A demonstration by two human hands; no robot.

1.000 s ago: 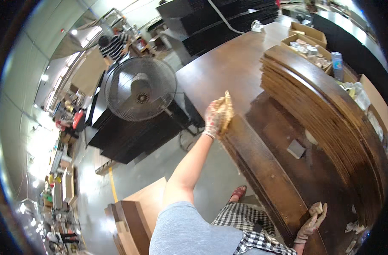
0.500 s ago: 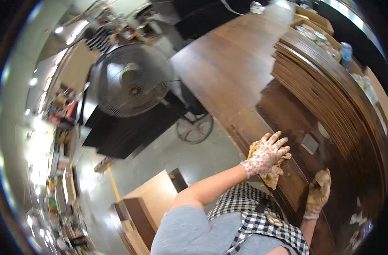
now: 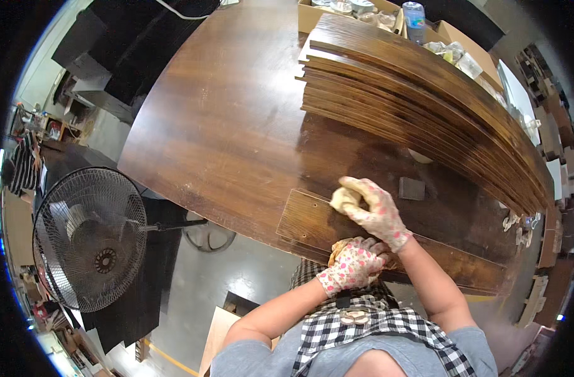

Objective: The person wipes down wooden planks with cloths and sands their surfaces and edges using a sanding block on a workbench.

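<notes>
Both my hands wear pale gloves with pink spots. My left hand (image 3: pixel 357 262) is closed on a crumpled, brown-stained rag (image 3: pixel 339 247) at the near edge of a narrow dark wooden board (image 3: pixel 303 218). Small holes show near the board's left end. Just above and beyond it, my right hand (image 3: pixel 378 213) is over the board, its fingers curled round toward the thumb. Its glove is stained yellowish at the fingers. Whatever those fingers hold, if anything, I cannot make out. A small grey block (image 3: pixel 412 188) lies on the table beyond the right hand.
The large brown table (image 3: pixel 230 119) carries a tall stack of dark boards (image 3: pixel 419 107) along its far right. Behind the stack are a cardboard box (image 3: pixel 309 16) and a plastic bottle (image 3: pixel 414 22). A caged standing fan (image 3: pixel 89 239) is at the left.
My view has swung right, so the fan appears farther left. My right hand has come in from the right to beside my left hand, over the board. The left hand still has the rag.
</notes>
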